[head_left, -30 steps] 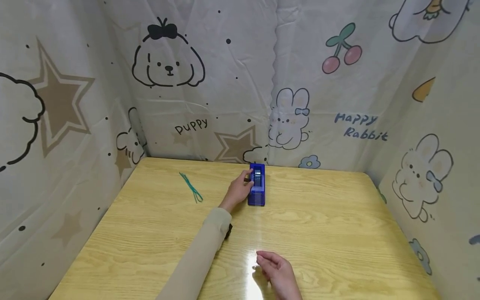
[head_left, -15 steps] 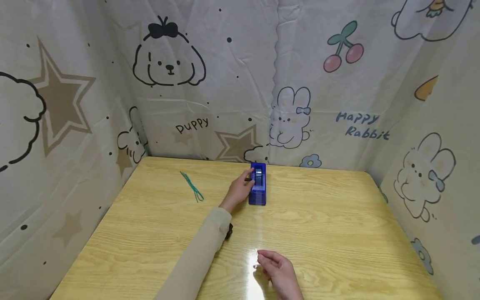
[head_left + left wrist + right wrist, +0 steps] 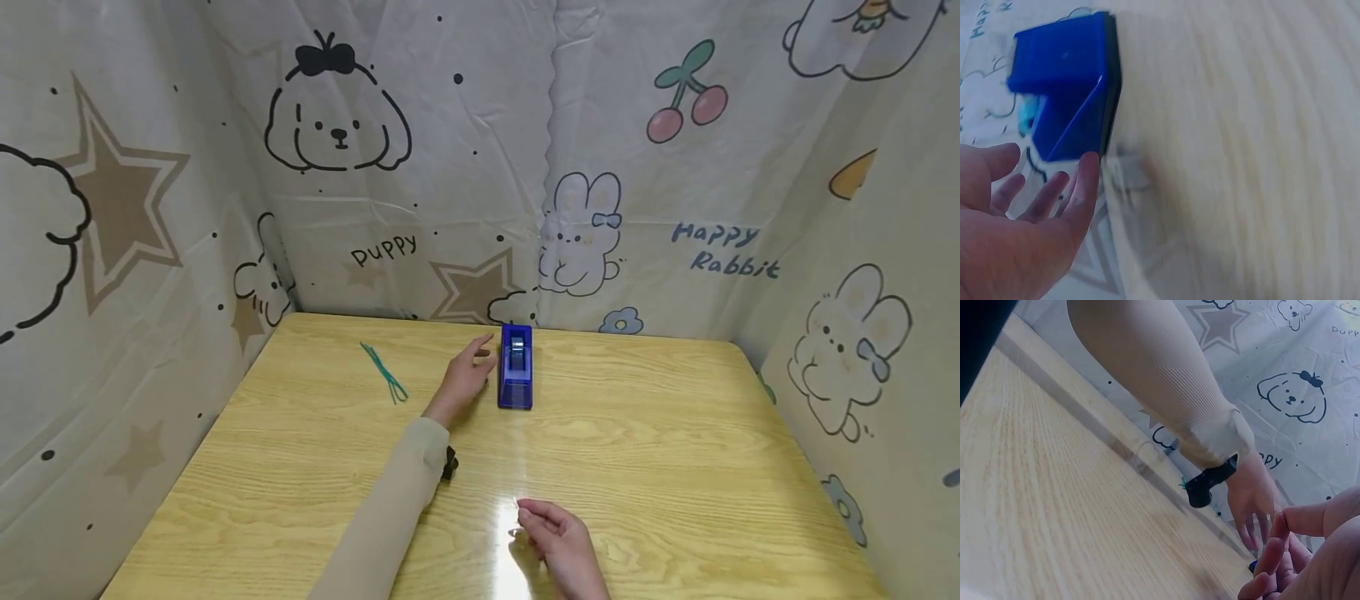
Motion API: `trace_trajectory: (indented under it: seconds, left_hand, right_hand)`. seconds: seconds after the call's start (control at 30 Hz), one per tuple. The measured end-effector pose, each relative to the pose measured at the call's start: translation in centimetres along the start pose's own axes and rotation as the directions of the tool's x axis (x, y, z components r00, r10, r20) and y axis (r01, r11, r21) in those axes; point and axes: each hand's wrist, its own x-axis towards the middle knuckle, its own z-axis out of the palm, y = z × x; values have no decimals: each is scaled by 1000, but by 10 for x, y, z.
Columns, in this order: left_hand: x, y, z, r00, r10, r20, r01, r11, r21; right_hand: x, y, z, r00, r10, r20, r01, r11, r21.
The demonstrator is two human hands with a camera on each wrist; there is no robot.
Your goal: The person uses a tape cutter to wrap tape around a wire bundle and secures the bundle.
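A blue tape dispenser [image 3: 515,393] with a roll of tape [image 3: 517,354] stands near the table's back edge. Just left of it is my left hand [image 3: 461,379], fingers spread and apart from the dispenser; the left wrist view shows the dispenser's side [image 3: 1063,56] beyond the fingertips. Closer to me, my right hand [image 3: 561,542] pinches the free end of a clear tape strip [image 3: 520,450] between thumb and forefinger. Faintly visible, the strip runs from the dispenser's front toward that hand. In the right wrist view, thumb and forefinger tips [image 3: 1280,517] meet.
A bundle of teal cord [image 3: 385,373] lies on the wooden table [image 3: 675,467], left of the dispenser. Printed cloth walls [image 3: 450,192] enclose the back and both sides. My left forearm [image 3: 390,517] reaches across the table's middle.
My left hand has let go of the dispenser and moved a little left, its fingers opening. The right hand holds nearly the same place, still pinching the tape end.
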Motion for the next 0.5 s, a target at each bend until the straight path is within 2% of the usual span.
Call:
trace_trajectory:
  seconds: [0.13,0.3,0.4,0.5]
  left_hand:
    - [-5,1,-18,999,0,-36,-2,999,-42]
    - [-13,-2,-43,992,-11,-125,-1,996,-92]
    - [-18,-4,-60,982,-16,-191,0,996,-84]
    - [-23,-9,-77,965,-21,-263,4,998,-65]
  right_hand:
    - [1,0,0,1000,7,-1,-7,1000,-12]
    - [1,0,0,1000,11,3,-11,1000,-29]
    - [1,-1,1,1000,15,2,-15,999,-39]
    - [2,-1,1,1000,22,1,-22,999,-40]
